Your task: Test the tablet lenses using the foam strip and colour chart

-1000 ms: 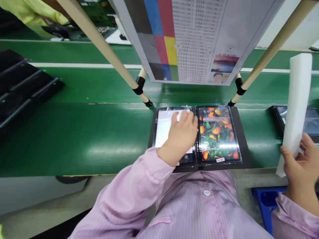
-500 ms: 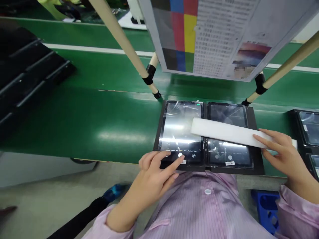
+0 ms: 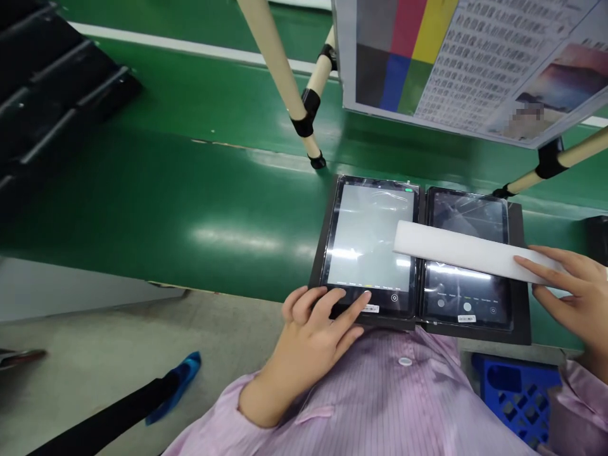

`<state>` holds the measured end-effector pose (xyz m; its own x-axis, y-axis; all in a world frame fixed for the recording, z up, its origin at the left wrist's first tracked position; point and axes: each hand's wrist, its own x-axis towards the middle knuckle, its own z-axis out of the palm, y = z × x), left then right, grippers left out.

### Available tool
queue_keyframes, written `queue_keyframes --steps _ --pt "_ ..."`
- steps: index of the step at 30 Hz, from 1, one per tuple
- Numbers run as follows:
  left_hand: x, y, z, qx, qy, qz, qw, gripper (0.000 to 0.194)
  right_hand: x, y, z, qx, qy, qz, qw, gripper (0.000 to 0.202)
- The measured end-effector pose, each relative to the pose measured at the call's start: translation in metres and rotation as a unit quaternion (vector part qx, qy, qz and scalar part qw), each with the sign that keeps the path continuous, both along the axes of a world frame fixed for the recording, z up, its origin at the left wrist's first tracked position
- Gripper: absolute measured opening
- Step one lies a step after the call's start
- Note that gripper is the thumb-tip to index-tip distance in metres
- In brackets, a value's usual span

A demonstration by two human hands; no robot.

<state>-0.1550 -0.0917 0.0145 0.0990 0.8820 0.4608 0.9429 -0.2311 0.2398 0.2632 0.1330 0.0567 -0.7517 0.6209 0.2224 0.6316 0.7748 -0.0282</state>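
Side by side in dark trays lie a left tablet (image 3: 370, 237) and a right tablet (image 3: 468, 218), both showing a camera screen under a clear film. My left hand (image 3: 316, 335) is open at the left tablet's lower edge, its index fingertip on or just over the round shutter button. With my right hand (image 3: 572, 288) I grip the right end of a white foam strip (image 3: 456, 248). The strip lies slantwise over the right tablet, and its free end reaches over the left tablet's screen, hiding part of both.
A colour and text chart (image 3: 451, 69) hangs on a cream pipe frame (image 3: 278, 63) behind the tablets. Stacked black trays (image 3: 57, 82) stand at the left of the green bench (image 3: 190, 209). Below is a blue plastic crate (image 3: 517, 399); a person's blue-covered shoe (image 3: 178, 386) shows on the floor.
The camera view has shifted, so bench and tablets sit farther right. The left tablet's screen now looks evenly pale. Both hands keep nearly the same places on the tablet and the strip.
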Motion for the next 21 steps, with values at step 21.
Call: queue_keyframes --steps 21 --pt "0.055 0.070 0.042 -0.044 0.006 -0.202 0.978 0.035 -0.024 -0.018 0.003 -0.045 0.016 -0.066 0.997 0.043"
